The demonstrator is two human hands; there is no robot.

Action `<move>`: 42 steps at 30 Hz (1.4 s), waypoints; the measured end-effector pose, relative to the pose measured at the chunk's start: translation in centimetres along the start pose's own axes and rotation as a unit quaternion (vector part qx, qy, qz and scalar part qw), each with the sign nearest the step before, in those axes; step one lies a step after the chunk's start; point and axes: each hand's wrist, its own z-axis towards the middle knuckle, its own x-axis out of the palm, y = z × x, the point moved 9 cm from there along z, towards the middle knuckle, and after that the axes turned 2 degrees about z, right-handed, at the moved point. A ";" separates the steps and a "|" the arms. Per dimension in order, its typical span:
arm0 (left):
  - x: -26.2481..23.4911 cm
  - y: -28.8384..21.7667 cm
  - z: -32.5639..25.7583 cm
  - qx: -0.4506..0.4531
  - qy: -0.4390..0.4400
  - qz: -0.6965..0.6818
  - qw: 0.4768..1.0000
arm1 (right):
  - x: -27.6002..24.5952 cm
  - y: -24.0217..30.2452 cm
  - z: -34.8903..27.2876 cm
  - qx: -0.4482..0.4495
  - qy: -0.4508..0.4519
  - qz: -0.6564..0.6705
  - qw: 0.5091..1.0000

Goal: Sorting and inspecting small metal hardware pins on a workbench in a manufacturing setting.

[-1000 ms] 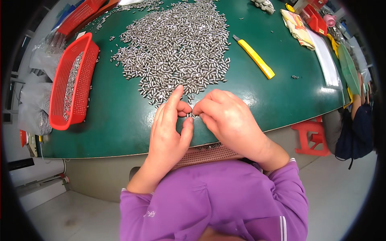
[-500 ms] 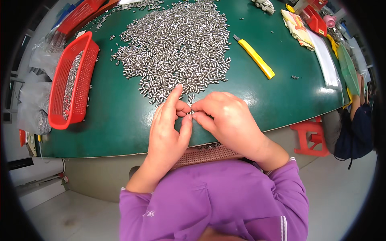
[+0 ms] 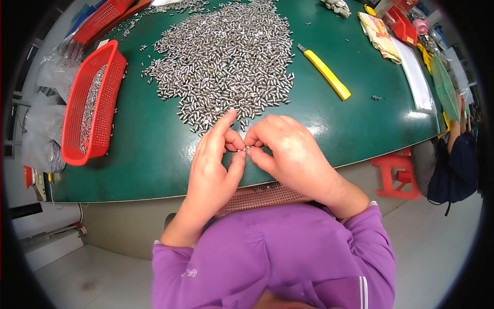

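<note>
Green tabletop (image 3: pixel 355 126) above grey floor (image 3: pixel 427 247), red stool (image 3: pixel 395 177) by its near edge, heap of metal pieces (image 3: pixel 226 59) mid-table, left hand (image 3: pixel 210 162) and right hand (image 3: pixel 296 154) pinching tiny metal parts (image 3: pixel 246 148) just before it.

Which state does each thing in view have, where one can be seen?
Left hand: pinching small pieces
Right hand: pinching at the same pieces
Pile: loose, spread out
Knife: blade out
Red basket: upright, partly filled
Pink basket: partly hidden

Tiny silvery metal pieces (image 3: pixel 247 148), mostly hidden, pinched between left hand (image 3: pixel 210 160) and right hand (image 3: pixel 289 146); loose pile of similar pieces (image 3: pixel 226 62) just beyond.
</note>
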 end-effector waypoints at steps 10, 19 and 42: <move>0.0 -0.1 0.0 -0.006 0.010 -0.003 1.000 | 0.0 -0.1 0.1 0.011 0.028 0.012 0.999; -0.5 1.0 -0.3 -0.045 -0.023 -0.080 0.996 | -0.1 -0.1 0.4 0.024 0.043 0.043 0.998; 0.0 -1.0 1.2 -0.007 -0.035 0.097 0.995 | -1.6 1.5 -1.5 -0.041 0.095 -0.014 0.994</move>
